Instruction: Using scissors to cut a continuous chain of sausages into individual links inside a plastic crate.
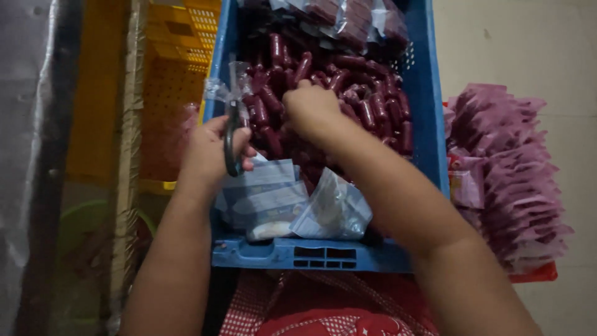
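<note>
right hand (311, 109) closed, knuckles up, on dark red sausages (348, 93) heaped directly ahead in blue crate (429, 112) | left hand (208, 152) beside it gripped scissors (233, 134), blades pointing away

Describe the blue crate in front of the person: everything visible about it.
The blue crate looks like moulded plastic, rectangular, with solid side walls and slotted openings in its near rim. It sits lengthwise ahead of the person, between a yellow crate and a stack of pink packets. It holds a heap of dark red sausages, sealed packs at the far end and clear bags near the front. The right hand digs into the sausages; the left hand holds scissors over its left wall.
</note>
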